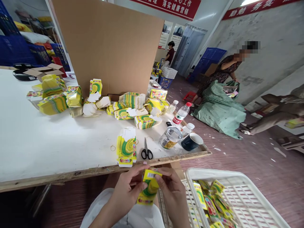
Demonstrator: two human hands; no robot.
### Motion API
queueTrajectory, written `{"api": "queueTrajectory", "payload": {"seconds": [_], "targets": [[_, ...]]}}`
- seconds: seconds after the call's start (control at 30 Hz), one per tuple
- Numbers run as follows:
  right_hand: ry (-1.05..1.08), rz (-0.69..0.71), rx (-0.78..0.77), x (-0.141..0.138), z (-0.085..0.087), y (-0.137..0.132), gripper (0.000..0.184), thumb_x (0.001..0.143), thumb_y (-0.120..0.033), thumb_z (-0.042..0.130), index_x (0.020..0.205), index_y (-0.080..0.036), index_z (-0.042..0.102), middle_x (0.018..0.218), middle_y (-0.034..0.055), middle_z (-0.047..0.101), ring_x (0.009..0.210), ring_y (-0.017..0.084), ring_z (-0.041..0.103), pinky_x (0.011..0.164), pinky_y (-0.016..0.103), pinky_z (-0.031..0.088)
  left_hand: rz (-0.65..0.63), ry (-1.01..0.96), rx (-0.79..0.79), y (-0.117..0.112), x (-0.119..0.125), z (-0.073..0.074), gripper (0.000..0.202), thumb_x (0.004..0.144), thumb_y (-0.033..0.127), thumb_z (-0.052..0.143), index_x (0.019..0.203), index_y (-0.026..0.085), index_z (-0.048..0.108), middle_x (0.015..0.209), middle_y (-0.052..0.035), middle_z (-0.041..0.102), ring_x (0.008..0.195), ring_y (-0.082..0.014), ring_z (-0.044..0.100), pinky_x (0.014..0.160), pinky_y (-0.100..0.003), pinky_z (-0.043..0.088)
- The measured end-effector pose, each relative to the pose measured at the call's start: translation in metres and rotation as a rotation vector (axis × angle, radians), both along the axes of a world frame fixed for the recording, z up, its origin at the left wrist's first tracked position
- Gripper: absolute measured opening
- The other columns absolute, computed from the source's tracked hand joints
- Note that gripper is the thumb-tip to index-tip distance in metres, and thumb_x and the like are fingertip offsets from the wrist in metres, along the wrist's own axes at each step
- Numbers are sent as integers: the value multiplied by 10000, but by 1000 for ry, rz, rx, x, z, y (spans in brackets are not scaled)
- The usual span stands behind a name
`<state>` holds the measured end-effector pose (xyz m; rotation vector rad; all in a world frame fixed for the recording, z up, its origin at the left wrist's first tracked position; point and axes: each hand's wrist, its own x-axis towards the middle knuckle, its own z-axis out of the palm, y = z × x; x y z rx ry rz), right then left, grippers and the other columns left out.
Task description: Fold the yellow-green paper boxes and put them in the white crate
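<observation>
A small yellow and green printed carton (pixel 149 187) is held upright between my two hands, just below the table's front edge. My left hand (pixel 129 186) grips its left side, thumb across the front. My right hand (pixel 169 183) pinches the upper right corner near the barcode. On the table in front lies a stack of flat cartons (pixel 127 147) with white flaps at the far end. Black-handled scissors (pixel 146 152) rest to the right of that stack, with thin rubber bands nearby. Whether anything is inside the held carton cannot be seen.
A white plastic basket (pixel 247 179) with several yellow cartons stands at lower right. Bundled flat cartons (pixel 131 100) line the table's back before a large cardboard sheet (pixel 106 44). A clear jar (pixel 170 138), dark mug (pixel 192 141) and bottles crowd the right corner. A person handles a green sack (pixel 218 107).
</observation>
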<state>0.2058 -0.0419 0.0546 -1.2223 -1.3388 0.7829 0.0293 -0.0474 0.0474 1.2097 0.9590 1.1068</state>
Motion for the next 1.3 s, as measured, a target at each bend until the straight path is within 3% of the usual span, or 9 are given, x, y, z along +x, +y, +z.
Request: {"api": "queueTrajectory", "payload": {"seconds": [0.17,0.23,0.37,0.53,0.7,0.77,0.87,1.03,1.3], "targets": [[-507,-751,186,49,35,-9,292,853,-477,663,946,-201,680,976,110,662,894,277,563,764,385,432,267,476,333,18,-25,-1,521,907,254,614,1419,274,523,1514,-97,508,1449,-293,375,1211,-535,237],[-552,-832,201,61,40,-10,337,830,-494,689,984,-195,675,1031,127,653,927,290,550,815,405,423,318,655,361,28,-37,-13,576,879,238,643,1437,249,499,1566,-107,428,1487,-311,290,1216,-599,151],[-327,-540,56,42,20,-6,346,825,-533,677,920,-201,690,855,73,674,676,204,534,657,331,440,324,767,360,35,-47,-32,370,898,257,622,1262,214,673,1437,-130,580,1377,-323,484,1183,-599,279],[180,-106,-295,-18,-7,4,465,812,-620,656,902,-172,745,763,64,735,610,187,591,599,303,490,457,589,576,20,-38,-16,282,932,149,571,1102,272,760,1134,-62,784,1106,-242,713,1072,-424,508],[604,52,-407,-33,-10,10,401,681,-497,841,929,-194,757,860,55,772,769,221,695,723,321,559,187,391,951,5,-12,-11,365,921,82,592,1241,233,684,1177,-77,766,1199,-214,658,1137,-407,440],[647,57,-421,-27,-11,9,360,674,-436,865,916,-196,749,903,60,778,828,234,713,759,328,569,171,298,828,2,-4,-14,381,913,122,624,1276,232,662,1355,-108,663,1327,-241,550,1169,-419,387],[623,54,-413,-23,-14,3,364,682,-407,873,938,-197,721,907,66,784,833,224,719,756,310,572,244,-21,402,0,2,-12,484,908,260,659,1384,246,573,1515,-130,503,1402,-290,453,1156,-405,393],[622,204,-362,-35,-19,-6,282,782,-376,812,959,-210,668,865,50,774,766,178,704,711,270,551,-31,-587,-224,1,-3,4,478,809,490,737,1200,215,729,1231,-141,732,1183,-345,650,1039,-437,495],[473,206,-349,-28,-13,-5,294,777,-411,803,953,-193,714,1019,96,764,964,246,699,861,358,548,-72,-665,-259,4,-1,12,412,725,393,841,1095,222,776,1025,-88,789,1020,-275,708,928,-346,538]]}}
